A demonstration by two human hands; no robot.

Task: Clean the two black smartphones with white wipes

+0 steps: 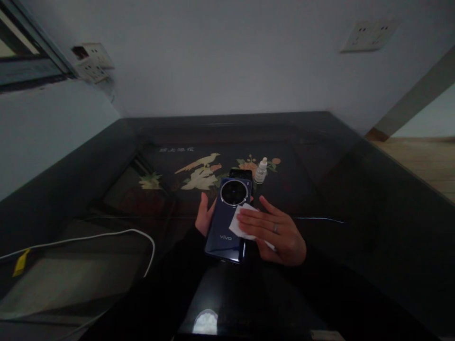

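Observation:
My left hand point(203, 215) grips a dark blue phone point(224, 232) from its left side, back facing up, with a round camera ring and a "vivo" mark. My right hand point(277, 232), with a ring on one finger, lies across the phone's right side with fingers pressed flat on a small white cloth point(239, 221) against the phone's back. Both hands hover just above a dark glossy table point(337, 189).
A small white dropper bottle point(261, 170) stands on the table just beyond the phone. A white cable point(106, 235) with a yellow tag curves over the left side. The tabletop has a bird and flower inlay point(201, 173). Wall sockets sit on both walls.

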